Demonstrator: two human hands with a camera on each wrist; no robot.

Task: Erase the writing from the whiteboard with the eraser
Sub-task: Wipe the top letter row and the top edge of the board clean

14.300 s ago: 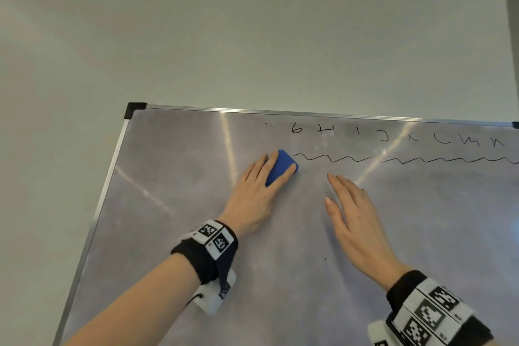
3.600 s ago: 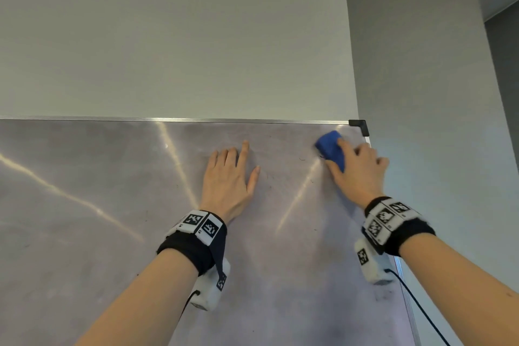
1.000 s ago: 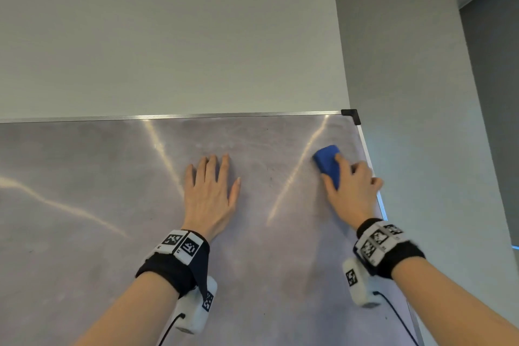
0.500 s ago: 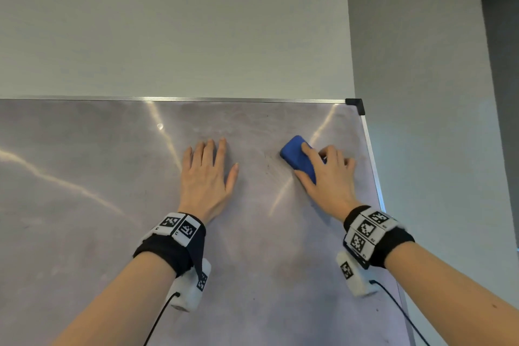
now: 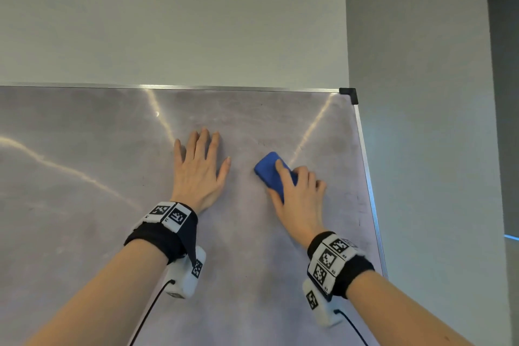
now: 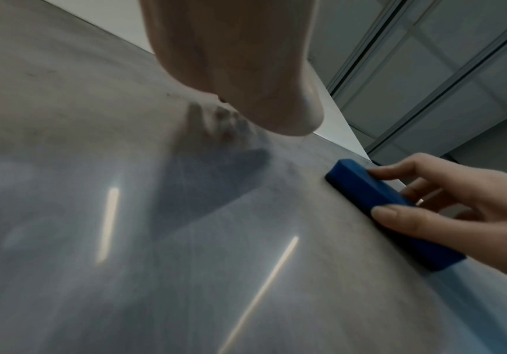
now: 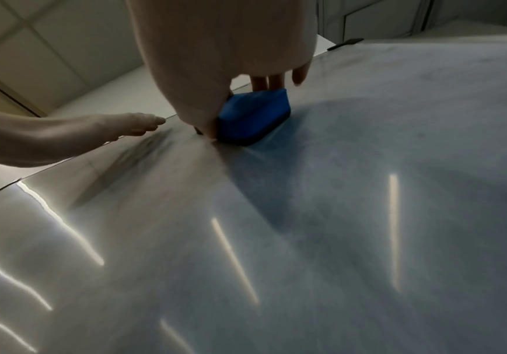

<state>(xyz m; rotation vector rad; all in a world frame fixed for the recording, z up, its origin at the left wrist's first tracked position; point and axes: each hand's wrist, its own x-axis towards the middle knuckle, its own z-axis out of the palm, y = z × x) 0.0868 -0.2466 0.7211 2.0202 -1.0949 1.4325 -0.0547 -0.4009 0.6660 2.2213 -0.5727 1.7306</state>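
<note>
The whiteboard (image 5: pixel 84 233) fills the lower left of the head view, grey and smeared, with only faint marks near its right edge. My right hand (image 5: pixel 297 191) grips the blue eraser (image 5: pixel 269 171) and holds it flat against the board, thumb on one long side and fingers on the other. The same eraser (image 6: pixel 376 203) shows in the left wrist view and again (image 7: pixel 252 119) in the right wrist view. My left hand (image 5: pixel 199 168) lies flat on the board to the left of the eraser, fingers straight, a short gap apart from it.
The board's aluminium frame ends in a black corner cap (image 5: pixel 348 93) at the top right. A pale wall (image 5: pixel 421 149) lies beyond the right edge. Light streaks reflect off the board surface. A cable (image 5: pixel 148 314) hangs from the left wrist camera.
My right hand has slid the eraser leftward and down from the board's right edge toward my left hand. The left hand has stayed flat in place.
</note>
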